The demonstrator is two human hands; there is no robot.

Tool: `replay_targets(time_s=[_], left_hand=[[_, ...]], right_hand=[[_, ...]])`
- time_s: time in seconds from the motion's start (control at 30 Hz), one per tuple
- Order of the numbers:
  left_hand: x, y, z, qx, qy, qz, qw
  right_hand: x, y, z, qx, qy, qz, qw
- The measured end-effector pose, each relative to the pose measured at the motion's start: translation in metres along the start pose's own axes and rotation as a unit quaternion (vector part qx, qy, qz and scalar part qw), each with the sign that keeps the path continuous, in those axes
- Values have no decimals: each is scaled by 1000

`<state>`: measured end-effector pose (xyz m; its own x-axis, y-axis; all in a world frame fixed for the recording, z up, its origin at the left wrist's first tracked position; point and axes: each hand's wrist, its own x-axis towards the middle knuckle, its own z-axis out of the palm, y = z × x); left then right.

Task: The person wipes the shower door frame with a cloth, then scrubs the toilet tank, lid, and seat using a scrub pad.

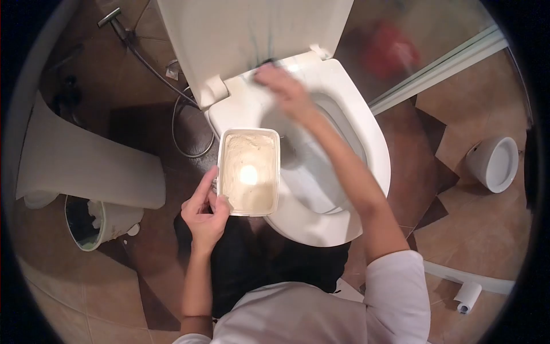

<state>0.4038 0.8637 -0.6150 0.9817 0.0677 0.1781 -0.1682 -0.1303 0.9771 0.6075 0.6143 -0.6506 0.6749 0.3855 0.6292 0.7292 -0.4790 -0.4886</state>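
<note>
While gripping a white, rectangular plastic tub (279,172) by its left side, with the left fingers (207,191) partly curled and some hidden beneath, reaches across a white, rounded toilet seat (375,149) with the right fingers (275,78). Bends these nearly closed, though blurred, seemingly over a small dark object (267,62), at the foot of a raised white lid (258,23) marked with bluish streaks. Holds pale, cream-coloured contents (250,152) in the tub, just right of the left fingers and below the right fingers. Has a round white bin (119,221) well apart to the left of the left fingers.
</note>
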Motion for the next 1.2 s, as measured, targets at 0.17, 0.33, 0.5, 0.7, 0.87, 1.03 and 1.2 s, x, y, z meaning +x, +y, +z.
replay_targets(time_s=[0.17,0.33,0.5,0.7,0.87,1.03,1.2], left_hand=[[-1,-3,-5,10,7,6,1000],[0,-7,6,-18,27,-10,999],[-4,-9,2,-32,13,-26,999],[0,0,0,3,15,-11,1000],[2,-1,-7,6,-1,6,1000],[3,1,-12,-8,-7,-6,1000],[3,2,-19,3,1,3,1000]], right_hand=[[-9,24,-15,-113,78,122,983],[-17,13,-10,-36,20,3,999],[9,26,-8,-118,131,153,972],[121,-51,-38,71,406,180,893],[122,-13,27,14,318,-17,948],[101,14,-8,-192,183,-33,964],[122,4,13,-143,337,-26,930]])
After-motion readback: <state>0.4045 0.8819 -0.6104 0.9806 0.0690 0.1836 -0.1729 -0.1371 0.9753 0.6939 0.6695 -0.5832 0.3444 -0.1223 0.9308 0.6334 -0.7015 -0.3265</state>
